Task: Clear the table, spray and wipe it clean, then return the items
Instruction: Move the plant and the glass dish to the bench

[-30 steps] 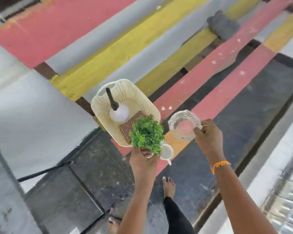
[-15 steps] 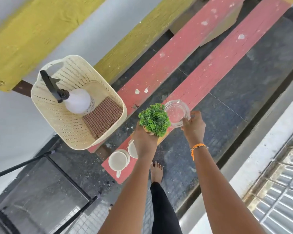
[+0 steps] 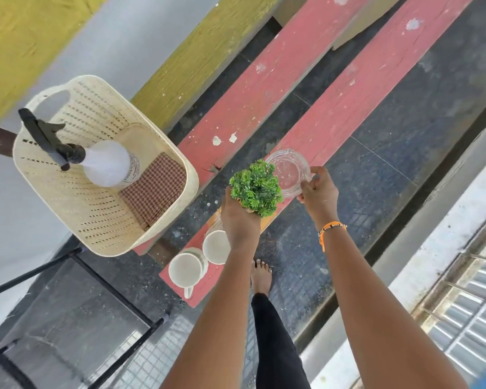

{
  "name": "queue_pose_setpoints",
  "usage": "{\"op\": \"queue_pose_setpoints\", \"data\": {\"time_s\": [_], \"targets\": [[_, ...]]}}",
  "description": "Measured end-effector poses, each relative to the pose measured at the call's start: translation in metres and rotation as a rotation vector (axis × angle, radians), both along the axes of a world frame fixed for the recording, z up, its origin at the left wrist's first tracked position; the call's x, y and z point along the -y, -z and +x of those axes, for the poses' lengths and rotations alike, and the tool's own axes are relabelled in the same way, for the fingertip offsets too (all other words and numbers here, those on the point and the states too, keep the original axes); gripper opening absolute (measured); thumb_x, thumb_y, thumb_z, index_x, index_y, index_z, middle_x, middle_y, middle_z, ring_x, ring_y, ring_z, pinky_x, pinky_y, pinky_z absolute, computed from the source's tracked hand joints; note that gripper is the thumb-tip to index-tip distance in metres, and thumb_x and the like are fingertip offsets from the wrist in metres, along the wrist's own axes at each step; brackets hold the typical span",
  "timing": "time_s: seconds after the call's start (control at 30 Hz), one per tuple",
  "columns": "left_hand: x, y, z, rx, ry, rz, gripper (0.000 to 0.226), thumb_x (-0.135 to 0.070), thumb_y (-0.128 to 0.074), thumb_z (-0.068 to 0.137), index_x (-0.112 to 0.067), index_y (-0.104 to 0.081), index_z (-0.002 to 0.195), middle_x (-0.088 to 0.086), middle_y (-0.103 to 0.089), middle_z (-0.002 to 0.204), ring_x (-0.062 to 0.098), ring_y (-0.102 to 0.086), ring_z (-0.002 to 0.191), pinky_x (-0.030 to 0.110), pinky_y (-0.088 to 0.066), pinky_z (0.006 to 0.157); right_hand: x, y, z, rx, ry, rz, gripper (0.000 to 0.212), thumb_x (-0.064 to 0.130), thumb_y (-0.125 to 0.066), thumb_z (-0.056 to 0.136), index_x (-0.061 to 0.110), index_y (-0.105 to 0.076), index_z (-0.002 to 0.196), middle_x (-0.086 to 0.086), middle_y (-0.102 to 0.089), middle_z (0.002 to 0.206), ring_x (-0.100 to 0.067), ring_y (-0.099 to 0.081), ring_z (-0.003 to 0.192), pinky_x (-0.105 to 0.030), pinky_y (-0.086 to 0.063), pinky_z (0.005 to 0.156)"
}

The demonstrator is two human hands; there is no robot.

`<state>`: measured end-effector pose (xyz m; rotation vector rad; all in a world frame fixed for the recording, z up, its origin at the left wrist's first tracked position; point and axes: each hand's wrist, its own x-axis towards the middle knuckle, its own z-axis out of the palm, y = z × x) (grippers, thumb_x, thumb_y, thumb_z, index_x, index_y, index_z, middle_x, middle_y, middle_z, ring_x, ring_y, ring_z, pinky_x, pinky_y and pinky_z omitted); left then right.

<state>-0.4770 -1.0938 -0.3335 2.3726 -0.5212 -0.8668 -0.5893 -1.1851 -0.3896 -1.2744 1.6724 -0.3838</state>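
The left hand (image 3: 240, 217) grips the green plant (image 3: 256, 187) and the right hand (image 3: 317, 193) grips the glass bowl (image 3: 289, 172); clearing goes on, next both probably need setting down near the worktop (image 3: 334, 113) end

Dark speckled floor (image 3: 382, 153) under it all — a black metal frame (image 3: 101, 279) low on the left, a white ledge (image 3: 421, 265) running along the right, and slatted louvres (image 3: 472, 313) just beyond it.

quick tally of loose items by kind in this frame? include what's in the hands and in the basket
Basket: 1
Spray bottle: 1
Checked cloth: 1
White cups: 2
Small green plant, in left hand: 1
Glass dish, in right hand: 1
Total: 7
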Motion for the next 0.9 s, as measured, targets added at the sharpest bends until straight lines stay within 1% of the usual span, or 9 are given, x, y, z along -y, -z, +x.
{"op": "queue_pose_setpoints", "data": {"time_s": [0.07,0.13,0.23,0.37,0.53,0.63,0.73,0.83,0.9], "targets": [[-0.001,0.0,-0.002,-0.003,-0.003,0.01,0.057,-0.006,-0.069,0.074,-0.004,-0.046,0.126,0.015,-0.057,0.126,0.033,-0.051,0.118,0.044,-0.042,0.099,0.0,0.0,-0.002,0.005,-0.003,0.004,0.024,0.003,-0.053,0.089,0.009,-0.055,0.112,-0.003,-0.052,0.066,-0.015,-0.057,0.056,-0.008,-0.045,0.043],[-0.004,-0.003,-0.004,-0.04,-0.048,-0.027,0.05,-0.003,-0.071,0.07,-0.007,-0.05,0.115,0.014,-0.06,0.115,0.03,-0.056,0.103,0.037,-0.047,0.085,-0.001,0.0,-0.003,0.01,-0.003,0.013,0.024,0.006,-0.052,0.091,0.012,-0.055,0.114,-0.011,-0.059,0.073,-0.013,-0.058,0.054,-0.008,-0.046,0.044],[-0.011,-0.008,-0.003,-0.105,-0.079,-0.019,0.05,-0.001,-0.073,0.068,-0.01,-0.051,0.112,0.012,-0.06,0.112,0.014,-0.052,0.081,0.019,-0.038,0.067,-0.006,-0.005,-0.005,0.014,0.041,0.015,0.024,0.01,-0.054,0.091,0.014,-0.055,0.115,-0.008,-0.059,0.07,-0.008,-0.055,0.054,-0.008,-0.042,0.045],[-0.02,-0.018,-0.003,-0.184,-0.12,0.026,0.048,-0.001,-0.069,0.074,-0.011,-0.049,0.116,0.011,-0.062,0.116,0.023,-0.059,0.098,0.034,-0.047,0.079,-0.015,-0.019,-0.005,0.032,0.078,-0.037,0.024,0.012,-0.056,0.091,0.013,-0.052,0.115,0.0,-0.055,0.065,-0.004,-0.053,0.06,-0.001,-0.038,0.05],[-0.023,-0.033,-0.001,-0.251,-0.129,0.082,0.071,0.006,-0.065,0.077,-0.01,-0.033,0.138,0.013,-0.052,0.135,0.026,-0.054,0.118,0.041,-0.045,0.099,-0.027,-0.034,-0.002,0.047,0.058,-0.026,0.02,0.013,-0.055,0.091,0.011,-0.054,0.111,-0.002,-0.056,0.066,-0.004,-0.052,0.061,-0.002,-0.039,0.052],[-0.025,-0.048,0.001,-0.26,-0.162,0.036,0.071,0.007,-0.063,0.078,-0.015,-0.034,0.139,0.008,-0.05,0.136,0.024,-0.052,0.12,0.035,-0.043,0.097,-0.032,-0.052,0.002,0.051,0.01,-0.039,0.018,0.01,-0.053,0.091,0.009,-0.056,0.109,-0.011,-0.058,0.072,-0.013,-0.052,0.064,-0.003,-0.039,0.052],[-0.035,-0.067,0.003,-0.196,-0.192,-0.016,0.061,0.007,-0.059,0.081,-0.014,-0.04,0.134,0.006,-0.049,0.136,0.021,-0.049,0.12,0.03,-0.041,0.095,-0.037,-0.075,0.011,0.057,-0.061,-0.045,0.017,0.008,-0.051,0.091,0.01,-0.059,0.106,-0.008,-0.054,0.067,-0.017,-0.051,0.064,-0.01,-0.04,0.05],[-0.05,-0.088,0.007,-0.147,-0.27,-0.09,0.045,0.002,-0.056,0.082,-0.016,-0.05,0.122,0.0,-0.055,0.125,0.012,-0.054,0.104,0.024,-0.039,0.083,-0.043,-0.1,0.028,0.106,-0.163,-0.011,0.017,0.007,-0.048,0.09,0.012,-0.061,0.1,-0.008,-0.057,0.068,-0.017,-0.049,0.062,-0.023,-0.041,0.055],[-0.064,-0.101,0.017,-0.158,-0.365,-0.147,0.038,-0.001,-0.054,0.08,-0.022,-0.054,0.112,-0.005,-0.059,0.115,0.005,-0.057,0.093,0.021,-0.042,0.08,-0.047,-0.118,0.048,0.19,-0.247,0.027,0.015,0.006,-0.05,0.09,0.011,-0.063,0.095,-0.008,-0.058,0.068,-0.015,-0.049,0.061,-0.023,-0.042,0.056]]}}
